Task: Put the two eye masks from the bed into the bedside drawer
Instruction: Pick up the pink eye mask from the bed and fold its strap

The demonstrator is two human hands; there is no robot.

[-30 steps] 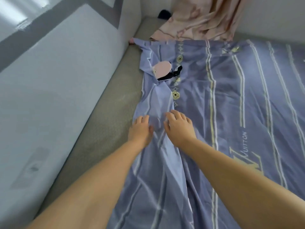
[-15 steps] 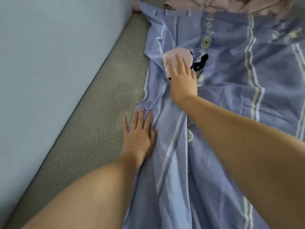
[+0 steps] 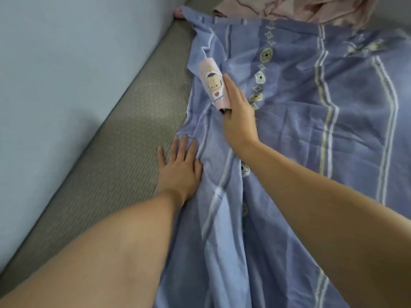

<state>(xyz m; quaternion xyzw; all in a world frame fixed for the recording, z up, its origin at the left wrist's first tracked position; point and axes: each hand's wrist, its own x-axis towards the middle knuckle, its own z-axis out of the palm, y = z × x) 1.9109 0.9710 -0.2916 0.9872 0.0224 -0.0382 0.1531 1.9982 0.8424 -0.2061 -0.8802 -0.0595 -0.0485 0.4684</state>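
Observation:
A pink eye mask (image 3: 214,83) with a cartoon astronaut print stands on edge above the blue striped quilt (image 3: 300,121). My right hand (image 3: 239,112) grips it from the right side, and a bit of black strap shows under my thumb. A second eye mask cannot be made out. My left hand (image 3: 179,167) lies flat, fingers spread, on the quilt's left edge, holding nothing. The bedside drawer is out of view.
A grey strip of mattress (image 3: 115,165) runs along the left of the quilt, against a pale blue padded wall (image 3: 55,74). A crumpled pink blanket (image 3: 295,7) lies at the far end of the bed.
My right hand reached forward onto the pink eye mask, closed on it and lifted it upright. My left hand moved left and flattened on the quilt edge. The view came closer.

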